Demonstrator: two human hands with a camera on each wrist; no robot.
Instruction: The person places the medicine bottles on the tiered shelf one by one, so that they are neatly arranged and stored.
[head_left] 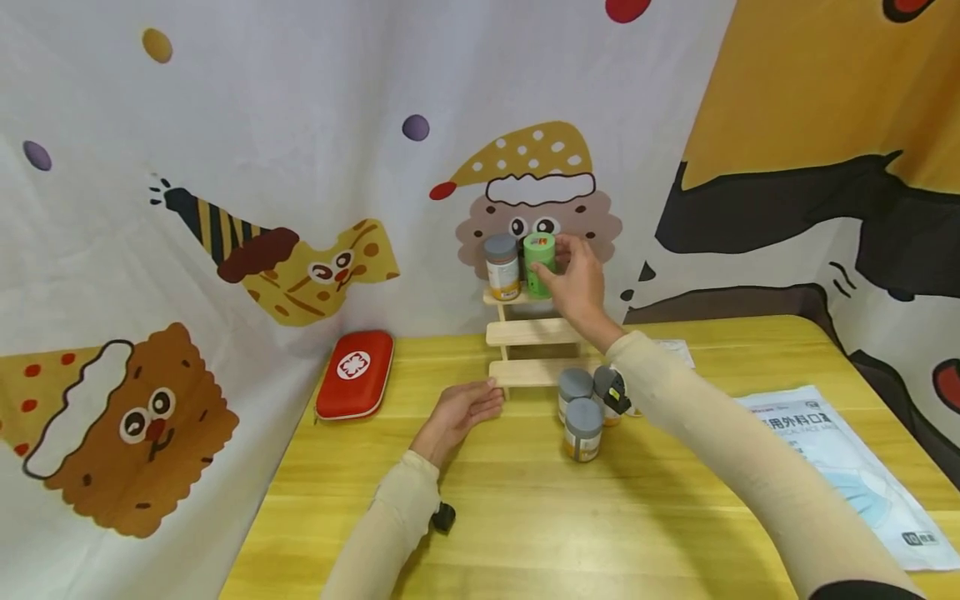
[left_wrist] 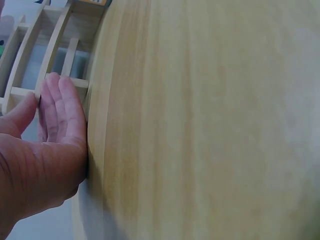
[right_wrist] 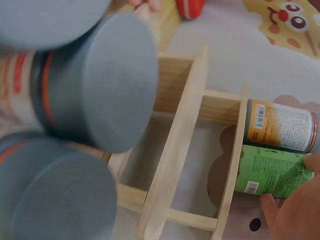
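Observation:
My right hand (head_left: 581,283) grips a green canister (head_left: 538,247) between thumb and fingers on the top tier of a small wooden step rack (head_left: 528,333). Its base meets that tier in the right wrist view, where thumb and fingertips lie on its upper part. Just left of the canister stands a jar (head_left: 502,271) with a grey lid and a white and orange label. Down at the rack's lower left end, my left hand (head_left: 459,412) has its fingers extended, fingertips against the wood. The left wrist view shows this hand (left_wrist: 55,135) resting edge-down on the table.
Several grey-lidded jars (head_left: 582,433) cluster on the table before the rack's right end, partly behind the right wrist. A red zip case (head_left: 355,375) lies left of the rack. A face mask packet (head_left: 847,475) lies at the right. Printed cloth hangs behind.

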